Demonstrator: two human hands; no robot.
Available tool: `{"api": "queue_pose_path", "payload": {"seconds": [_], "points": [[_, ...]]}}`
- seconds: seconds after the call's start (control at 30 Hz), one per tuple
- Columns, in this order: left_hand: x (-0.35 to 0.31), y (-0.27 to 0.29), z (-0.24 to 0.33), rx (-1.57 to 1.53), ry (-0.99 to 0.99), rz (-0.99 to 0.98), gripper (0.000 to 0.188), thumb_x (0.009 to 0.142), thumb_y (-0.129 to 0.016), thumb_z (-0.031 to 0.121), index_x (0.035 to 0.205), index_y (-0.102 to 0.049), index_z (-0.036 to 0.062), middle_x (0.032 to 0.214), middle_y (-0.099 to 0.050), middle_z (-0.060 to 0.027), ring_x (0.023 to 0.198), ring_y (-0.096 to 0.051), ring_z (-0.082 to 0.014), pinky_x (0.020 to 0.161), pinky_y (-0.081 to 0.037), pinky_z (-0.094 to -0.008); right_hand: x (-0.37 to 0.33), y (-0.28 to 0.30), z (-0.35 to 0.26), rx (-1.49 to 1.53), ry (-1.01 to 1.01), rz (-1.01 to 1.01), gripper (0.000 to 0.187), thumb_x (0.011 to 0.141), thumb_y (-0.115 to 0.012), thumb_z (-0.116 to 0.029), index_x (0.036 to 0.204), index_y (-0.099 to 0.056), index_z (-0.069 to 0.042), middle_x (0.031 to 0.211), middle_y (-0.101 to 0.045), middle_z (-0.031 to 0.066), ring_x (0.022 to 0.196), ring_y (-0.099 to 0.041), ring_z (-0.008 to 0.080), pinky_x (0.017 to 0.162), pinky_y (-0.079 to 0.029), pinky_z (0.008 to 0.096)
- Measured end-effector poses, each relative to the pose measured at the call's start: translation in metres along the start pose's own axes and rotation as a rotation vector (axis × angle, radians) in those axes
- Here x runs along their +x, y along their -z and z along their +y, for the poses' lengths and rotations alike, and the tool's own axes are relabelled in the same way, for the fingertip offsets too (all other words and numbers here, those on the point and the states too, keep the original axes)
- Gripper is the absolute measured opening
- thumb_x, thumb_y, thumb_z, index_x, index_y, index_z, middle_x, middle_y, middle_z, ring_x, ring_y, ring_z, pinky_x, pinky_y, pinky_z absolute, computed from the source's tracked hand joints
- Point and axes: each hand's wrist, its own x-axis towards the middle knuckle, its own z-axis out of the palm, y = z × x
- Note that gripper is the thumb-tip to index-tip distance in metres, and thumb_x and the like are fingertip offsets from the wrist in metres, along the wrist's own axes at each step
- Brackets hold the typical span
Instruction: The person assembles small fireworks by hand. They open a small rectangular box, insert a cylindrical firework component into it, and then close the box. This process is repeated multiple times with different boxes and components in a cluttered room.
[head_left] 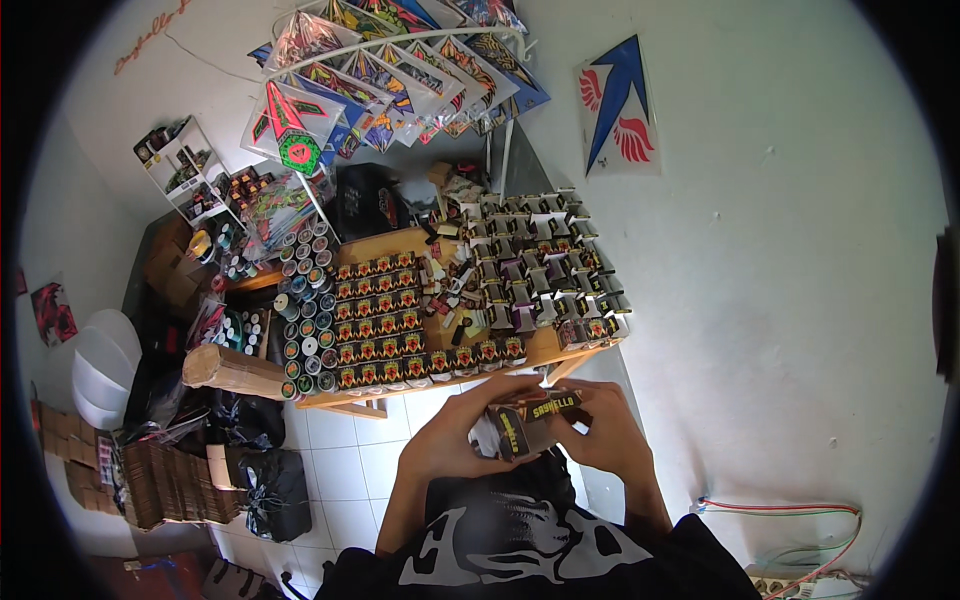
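Observation:
In front of my chest I hold a small carton [512, 432], black and white with yellow lettering, tilted between both hands. My left hand [445, 432] wraps around its left side, fingers along the far edge. At the other end, my right hand [612, 435] pinches a black flap or panel between thumb and fingers. What is inside the carton cannot be made out. Just beyond my hands, matching black boxes with a red and gold emblem [380, 325] stand in rows on a wooden table [545, 348]. Several cartons with raised flaps [535, 265] fill the table's right side.
Small loose pieces [450, 280] lie between the box groups. Round spools or jars [310, 300] line the table's left. A cardboard tube [230, 370] juts out there, above black bags [278, 495]. Kites in plastic sleeves [390, 85] hang from a white rack. Stacked cardboard [170, 485] stands lower left.

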Motion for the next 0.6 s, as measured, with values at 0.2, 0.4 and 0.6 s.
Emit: {"api": "queue_pose_path", "payload": {"seconds": [0.2,0.4,0.6], "points": [[0.000,0.006,0.009,0.055,-0.061,-0.015,0.099,0.069,-0.098,0.017,0.157,-0.054,0.0085,0.144,-0.066,-0.0155,0.131,-0.066,-0.0318,0.114,-0.050,-0.0428,0.002,-0.007,0.001,0.034,0.050,0.018,0.030,0.088,-0.069,-0.008,0.115,-0.075,0.004,0.091,-0.078,0.0209,0.075,-0.078,0.0334,0.069,-0.060,0.0372],[-0.006,0.004,-0.002,0.027,0.007,0.060,0.106,0.064,-0.100,0.016,0.158,-0.052,0.0088,0.140,-0.067,-0.0150,0.133,-0.065,-0.0287,0.113,-0.051,-0.0427,0.006,-0.008,0.002,-0.134,0.077,-0.037,0.019,0.094,-0.069,-0.008,0.108,-0.077,0.001,0.089,-0.077,0.0179,0.070,-0.075,0.0353,0.065,-0.057,0.0406],[-0.003,0.005,0.003,0.074,0.067,0.077,0.108,0.073,-0.097,0.016,0.166,-0.042,0.0169,0.141,-0.066,-0.0163,0.130,-0.067,-0.0310,0.110,-0.054,-0.0417,0.011,-0.012,0.007,-0.226,0.091,0.026,0.012,0.095,-0.078,-0.015,0.098,-0.077,-0.004,0.085,-0.075,0.0131,0.063,-0.070,0.0308,0.058,-0.052,0.0412]]}}
